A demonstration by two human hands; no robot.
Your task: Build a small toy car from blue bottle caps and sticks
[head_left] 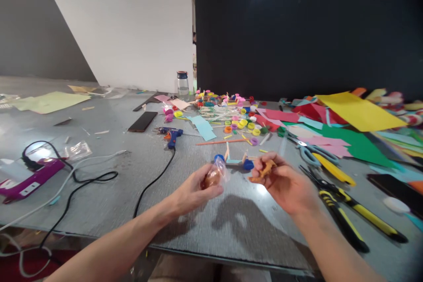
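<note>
In my left hand [198,191] is a crinkled clear plastic bag [224,171] with a brown lump [213,179] in it. My right hand [287,185], its fingers closed, pinches an irregular orange-brown piece [262,172] that looks like modelling clay. The two hands are apart, above the near part of the table. Just beyond them stands a small construction of light sticks [227,152] and a light-blue strip [234,161], with a blue bottle cap [248,165] near my right fingers and another blue cap [218,157] behind the bag.
Left of centre lie a blue-and-orange glue gun [172,136] with a black cord and a phone [142,121]. A purple power strip [31,180] sits far left. On the right are scissors [313,154], pliers [343,198] and coloured paper [360,110]. Loose caps [243,122] lie at the back.
</note>
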